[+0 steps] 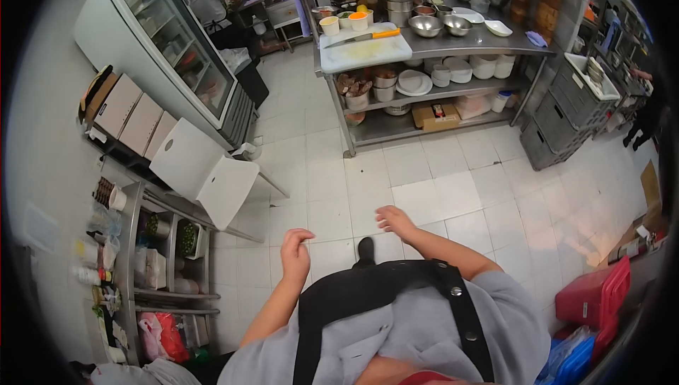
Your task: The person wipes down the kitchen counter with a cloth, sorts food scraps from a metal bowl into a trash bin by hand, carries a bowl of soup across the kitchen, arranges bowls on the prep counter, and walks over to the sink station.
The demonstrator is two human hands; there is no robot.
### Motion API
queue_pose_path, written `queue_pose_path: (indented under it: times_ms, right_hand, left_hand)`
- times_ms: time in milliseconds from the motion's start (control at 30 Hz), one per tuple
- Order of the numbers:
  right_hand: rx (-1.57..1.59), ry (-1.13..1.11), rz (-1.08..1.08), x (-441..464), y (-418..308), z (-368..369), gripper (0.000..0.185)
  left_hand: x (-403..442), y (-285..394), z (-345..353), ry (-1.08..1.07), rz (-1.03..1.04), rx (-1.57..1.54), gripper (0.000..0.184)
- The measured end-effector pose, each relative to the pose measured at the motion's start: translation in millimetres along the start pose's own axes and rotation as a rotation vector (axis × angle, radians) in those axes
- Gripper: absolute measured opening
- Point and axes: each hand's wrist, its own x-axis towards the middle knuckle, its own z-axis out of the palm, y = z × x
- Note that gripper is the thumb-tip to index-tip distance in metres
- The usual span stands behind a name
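My left hand point(296, 249) is raised in front of my body over the tiled floor, its fingers loosely bent and nothing in them. To the right, my right hand point(396, 221) is also in the air, fingers slightly apart and empty. Neither hand touches anything. Beyond them stands a steel work table point(453, 47). On its near left corner lies a white cutting board point(364, 54) with a yellow-handled knife point(385, 33) on it. Metal bowls point(426, 27) sit to the right of the board.
A white chair point(225, 185) stands at the left, near a glass-door fridge point(180, 38) and a steel shelf unit point(131, 243). Grey crates point(555, 119) are stacked at the table's right end. A red bin point(590, 293) is at lower right. Another person point(207, 6) works at the back left.
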Motion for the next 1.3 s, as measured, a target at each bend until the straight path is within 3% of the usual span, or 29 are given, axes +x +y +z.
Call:
queue_pose_path:
  times_ms: [33, 100, 267, 333, 500, 567, 667, 800, 933, 1000, 1067, 1100, 1200, 1233, 1267, 1300]
  right_hand:
    - [0.054, 0.076, -0.027, 7.8, 6.0, -24.6, 0.028]
    - [-0.071, 0.241, 0.029, 26.4, 19.9, -80.0, 0.023]
    - [0.003, 0.761, 0.076, 39.5, 31.4, -177.4, 0.016]
    - [-0.077, 0.827, 0.099, 47.2, 28.8, -202.1, 0.017]
    - [-0.234, 0.848, 0.126, 73.9, 20.0, -240.9, 0.023]
    - [-0.287, 0.832, 0.141, 87.8, 16.6, -253.2, 0.023]
    - [-0.423, 0.796, 0.09, 106.3, 4.7, -269.6, 0.024]
    - [-0.571, 0.731, 0.073, 132.3, 5.9, -332.4, 0.027]
    - [-0.464, 0.655, 0.085, 163.7, 21.9, -425.8, 0.031]
    - [-0.546, 0.678, 0.124, 156.3, -20.9, -462.2, 0.033]
    - [-0.371, 0.606, 0.256, 150.7, -84.1, -482.8, 0.036]
    - [-0.452, 0.574, 0.173, 154.0, -99.7, -501.7, 0.038]
    - [-0.801, 0.766, -0.159, 192.3, -131.6, -546.8, 0.038]
    - [-0.809, 0.785, -0.211, 187.6, -192.4, -528.3, 0.033]
    - [-0.785, 0.813, -0.444, 186.4, -238.3, -510.2, 0.029]
    - [-0.752, 0.839, -0.679, 187.3, -277.4, -492.3, 0.026]
  left_hand:
    - [20.5, -5.8, 13.4, -0.146, -0.017, -0.103, 0.023]
    - [62.9, -15.4, 49.9, -0.175, -0.042, -0.187, 0.02]
    - [168.5, -16.2, 134.9, -0.329, -0.274, -0.569, 0.015]
    - [212.6, -18.8, 174.9, -0.407, -0.221, -0.622, 0.012]
    - [281.5, 1.8, 273.9, -0.68, -0.098, -0.536, 0.01]
    - [295.8, 8.7, 313.0, -0.781, 0.051, -0.516, 0.009]
    - [309.7, 29.0, 355.0, -0.8, 0.073, -0.557, 0.009]
    - [328.1, 34.6, 404.8, -0.844, -0.005, -0.46, 0.012]
    - [357.4, 60.6, 441.4, -0.798, -0.191, -0.394, 0.024]
    - [376.7, 77.4, 467.2, -0.815, -0.265, -0.378, 0.031]
    - [390.1, 82.8, 497.1, -0.773, -0.248, -0.327, 0.042]
    - [401.4, 91.0, 507.5, -0.765, -0.251, -0.325, 0.042]
    - [428.2, 115.8, 537.7, -0.834, -0.431, -0.283, 0.046]
    - [432.1, 123.8, 550.1, -0.834, -0.653, -0.462, 0.047]
    - [435.4, 130.8, 563.0, -0.824, -0.874, -0.641, 0.048]
    - [440.1, 134.1, 576.4, -0.825, -0.873, -0.637, 0.048]
